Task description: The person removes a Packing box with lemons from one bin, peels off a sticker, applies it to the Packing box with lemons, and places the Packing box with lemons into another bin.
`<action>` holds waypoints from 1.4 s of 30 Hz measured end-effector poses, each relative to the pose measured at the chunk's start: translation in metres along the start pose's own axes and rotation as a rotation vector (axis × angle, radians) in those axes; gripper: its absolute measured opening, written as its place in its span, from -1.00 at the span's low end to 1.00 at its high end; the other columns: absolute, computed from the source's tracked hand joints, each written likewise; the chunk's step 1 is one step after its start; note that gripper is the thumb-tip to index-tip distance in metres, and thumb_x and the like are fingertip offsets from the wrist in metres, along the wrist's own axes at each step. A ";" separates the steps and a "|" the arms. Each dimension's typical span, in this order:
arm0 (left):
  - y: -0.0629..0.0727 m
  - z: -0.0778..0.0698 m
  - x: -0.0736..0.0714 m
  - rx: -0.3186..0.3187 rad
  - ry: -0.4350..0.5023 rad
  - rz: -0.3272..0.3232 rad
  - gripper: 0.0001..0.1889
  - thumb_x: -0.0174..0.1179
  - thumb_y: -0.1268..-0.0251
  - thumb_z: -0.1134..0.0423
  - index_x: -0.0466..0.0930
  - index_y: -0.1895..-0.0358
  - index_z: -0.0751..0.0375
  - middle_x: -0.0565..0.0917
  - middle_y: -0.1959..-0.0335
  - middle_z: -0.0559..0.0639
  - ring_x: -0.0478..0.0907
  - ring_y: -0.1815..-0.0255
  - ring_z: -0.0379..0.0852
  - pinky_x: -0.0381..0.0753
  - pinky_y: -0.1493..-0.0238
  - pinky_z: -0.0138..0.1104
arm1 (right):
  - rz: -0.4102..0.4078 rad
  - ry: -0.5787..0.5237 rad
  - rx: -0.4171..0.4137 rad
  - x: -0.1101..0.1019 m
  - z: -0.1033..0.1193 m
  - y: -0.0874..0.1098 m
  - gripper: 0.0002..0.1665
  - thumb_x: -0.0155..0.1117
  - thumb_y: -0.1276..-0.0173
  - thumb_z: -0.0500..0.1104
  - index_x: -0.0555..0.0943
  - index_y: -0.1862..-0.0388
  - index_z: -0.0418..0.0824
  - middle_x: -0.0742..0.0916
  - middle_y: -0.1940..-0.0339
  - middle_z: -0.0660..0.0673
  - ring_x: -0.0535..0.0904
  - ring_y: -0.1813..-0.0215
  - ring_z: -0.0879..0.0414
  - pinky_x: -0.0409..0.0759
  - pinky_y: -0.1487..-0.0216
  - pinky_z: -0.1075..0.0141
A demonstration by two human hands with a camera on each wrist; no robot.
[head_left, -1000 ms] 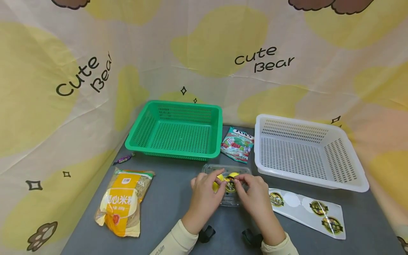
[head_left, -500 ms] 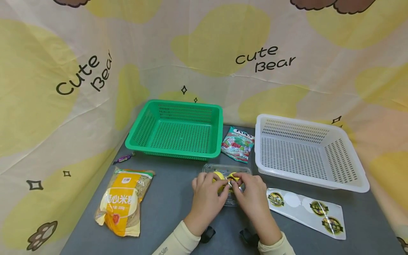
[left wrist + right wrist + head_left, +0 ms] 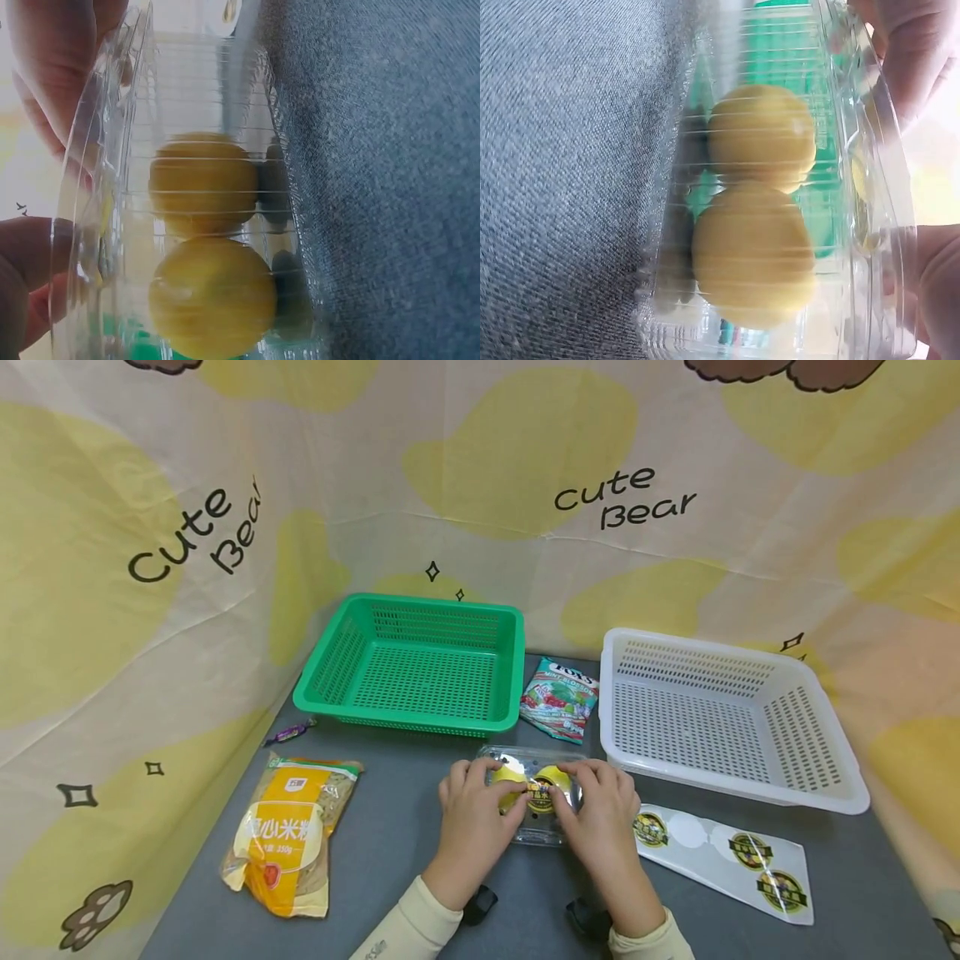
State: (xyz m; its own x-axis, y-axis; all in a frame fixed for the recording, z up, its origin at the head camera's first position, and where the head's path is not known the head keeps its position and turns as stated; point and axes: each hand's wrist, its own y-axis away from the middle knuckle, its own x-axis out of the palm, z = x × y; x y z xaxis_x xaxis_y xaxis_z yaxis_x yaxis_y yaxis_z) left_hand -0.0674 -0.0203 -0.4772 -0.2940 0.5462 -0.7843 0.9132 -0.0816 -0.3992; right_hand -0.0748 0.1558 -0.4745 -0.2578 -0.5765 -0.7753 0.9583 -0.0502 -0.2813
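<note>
A clear plastic clamshell box sits on the table before me. Inside it are yellow round fruits, seen through the ribbed wall in both wrist views. A round black and gold sticker lies on the lid. My left hand rests its fingertips on the lid at the sticker's left side. Opposite it, my right hand touches the lid and the sticker's right side with spread thumb and fingers. In the right wrist view, the right fingers lie against the lid's outer face. The fingertips partly cover the sticker's edges.
Right of the box lies a sticker sheet. Behind stand a green basket and a white basket, with a candy bag between them. At left are a rice-flour bag and a purple wrapped candy.
The hands came close together over the sticker half a second ago, then moved slightly apart. More of the sticker's face shows now. The box has stayed in place.
</note>
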 end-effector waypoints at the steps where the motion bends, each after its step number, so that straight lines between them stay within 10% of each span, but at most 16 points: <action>1: 0.000 0.000 0.000 -0.003 0.002 0.004 -0.81 0.60 -0.21 0.00 0.93 0.19 -0.05 0.66 -0.09 0.00 0.39 -0.12 0.05 0.34 -0.07 0.04 | 0.004 -0.001 0.006 0.000 0.000 0.000 -0.58 0.64 -0.27 -0.18 0.78 -0.10 -0.21 0.65 -0.15 -0.28 0.35 -0.30 -0.33 0.21 -0.27 -0.33; 17: -0.001 0.009 0.001 0.010 0.028 -0.054 -0.81 0.63 -0.15 0.05 0.92 0.21 -0.02 0.65 -0.14 0.08 0.43 -0.13 0.12 0.39 -0.04 0.07 | 0.030 -0.024 0.013 -0.001 -0.004 -0.001 -0.63 0.64 -0.29 -0.18 0.79 -0.07 -0.19 0.65 -0.20 -0.26 0.33 -0.35 -0.33 0.17 -0.30 -0.36; 31: 0.000 0.011 0.007 -0.116 0.151 0.214 -0.52 0.32 -0.48 0.06 0.64 -0.43 -0.07 0.16 -0.66 0.20 0.19 -0.53 0.32 0.38 -0.25 0.34 | -0.061 -0.005 -0.068 0.005 -0.009 0.005 -0.58 0.66 -0.23 -0.21 0.78 -0.06 -0.25 0.61 -0.29 -0.31 0.30 -0.37 -0.40 0.17 -0.31 -0.39; 42: -0.001 0.016 0.009 -0.101 0.181 0.226 -0.50 0.30 -0.48 0.07 0.61 -0.45 -0.06 0.14 -0.67 0.20 0.17 -0.53 0.33 0.38 -0.22 0.35 | -0.238 -0.002 -0.161 0.003 -0.019 0.015 -0.44 0.45 -0.37 -0.08 0.67 -0.30 -0.24 0.47 -0.51 -0.34 0.28 -0.42 -0.46 0.16 -0.30 -0.43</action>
State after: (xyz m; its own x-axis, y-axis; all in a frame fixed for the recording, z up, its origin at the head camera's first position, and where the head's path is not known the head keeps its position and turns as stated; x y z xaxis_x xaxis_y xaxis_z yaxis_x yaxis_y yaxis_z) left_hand -0.0753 -0.0286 -0.4916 -0.0334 0.6641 -0.7469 0.9758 -0.1397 -0.1679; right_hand -0.0637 0.1689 -0.4914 -0.4731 -0.5654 -0.6757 0.8387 -0.0543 -0.5418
